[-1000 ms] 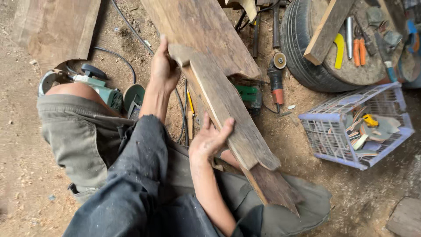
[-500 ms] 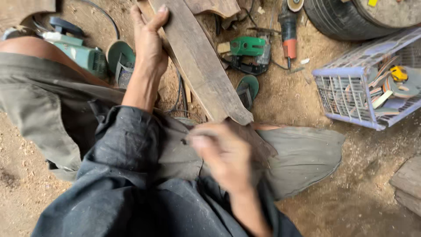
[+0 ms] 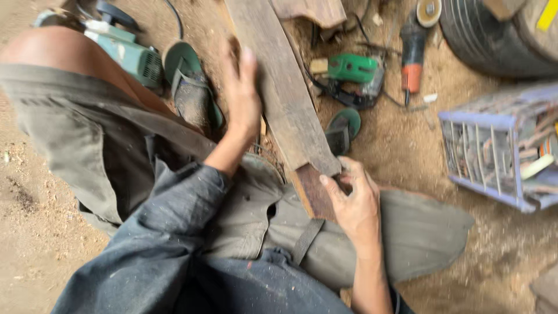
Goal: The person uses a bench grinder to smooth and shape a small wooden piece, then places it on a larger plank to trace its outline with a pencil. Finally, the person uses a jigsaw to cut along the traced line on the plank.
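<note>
A long weathered wooden plank (image 3: 285, 87) runs from the top of the view down onto my lap. My left hand (image 3: 241, 96) lies flat against the plank's left edge, fingers pointing up. My right hand (image 3: 351, 200) grips the plank's near end, where the wood is darker, thumb on the left and fingers curled around the right corner. I sit on the dirt floor in grey trousers (image 3: 87, 134) and a dark blue sleeve (image 3: 168, 232).
A green power planer (image 3: 125, 52) and a green sandal (image 3: 192, 87) lie left of the plank. A green jigsaw (image 3: 351, 72) and an orange angle grinder (image 3: 414, 49) lie right of it. A blue wire basket (image 3: 500, 145) of tools stands at right, a tyre (image 3: 494, 38) behind.
The plank has slid toward me and its end now rests on my lap. My right hand went from the plank's face down to its near end. The view shifted closer.
</note>
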